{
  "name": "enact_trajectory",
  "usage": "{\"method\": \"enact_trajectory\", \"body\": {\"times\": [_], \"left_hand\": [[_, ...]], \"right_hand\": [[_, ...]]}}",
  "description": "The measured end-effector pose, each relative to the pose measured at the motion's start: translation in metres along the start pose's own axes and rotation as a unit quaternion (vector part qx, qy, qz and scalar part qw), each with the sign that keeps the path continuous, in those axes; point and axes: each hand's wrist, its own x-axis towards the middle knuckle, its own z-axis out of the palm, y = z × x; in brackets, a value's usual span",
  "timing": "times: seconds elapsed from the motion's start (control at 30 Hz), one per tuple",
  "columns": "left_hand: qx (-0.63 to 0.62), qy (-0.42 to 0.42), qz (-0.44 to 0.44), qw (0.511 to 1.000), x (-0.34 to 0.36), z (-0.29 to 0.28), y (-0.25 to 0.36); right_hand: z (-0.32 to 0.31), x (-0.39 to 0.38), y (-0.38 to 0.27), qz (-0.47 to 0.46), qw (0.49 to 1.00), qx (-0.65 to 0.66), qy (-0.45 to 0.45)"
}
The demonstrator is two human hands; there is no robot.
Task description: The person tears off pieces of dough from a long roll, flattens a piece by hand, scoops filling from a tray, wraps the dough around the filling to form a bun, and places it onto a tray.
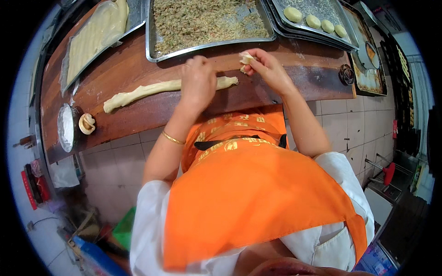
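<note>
A long pale rope of dough lies on the wooden table, with its torn right end just past my left hand. My left hand is over this rope, fingers curled in and slightly blurred; the inside of the hand is hidden. Off the rope's right end, my right hand pinches a small torn piece of dough between thumb and fingers. A large metal tray of chopped filling sits just beyond both hands.
Covered dough strips lie on a tray at the far left. Several round dough pieces sit on a stacked tray at the back right. A bowl of white flour stands near the left edge, beside a cream-brown coiled object. Dark rings lie at the right.
</note>
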Motion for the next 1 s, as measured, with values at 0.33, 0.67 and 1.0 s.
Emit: {"method": "enact_trajectory", "body": {"times": [0.33, 0.67, 1.0], "left_hand": [[-0.203, -0.177, 0.033, 0.962, 0.002, 0.004, 0.014], [-0.285, -0.186, -0.096, 0.935, 0.013, 0.003, 0.012], [-0.278, -0.018, -0.047, 0.959, -0.012, 0.008, 0.02]], "right_hand": [[-0.024, -0.034, 0.007, -0.099, 0.983, -0.147, 0.039], [0.019, -0.021, -0.006, -0.23, 0.951, -0.201, 0.043], [0.0, -0.003, -0.004, -0.31, 0.82, -0.469, 0.106]]}}
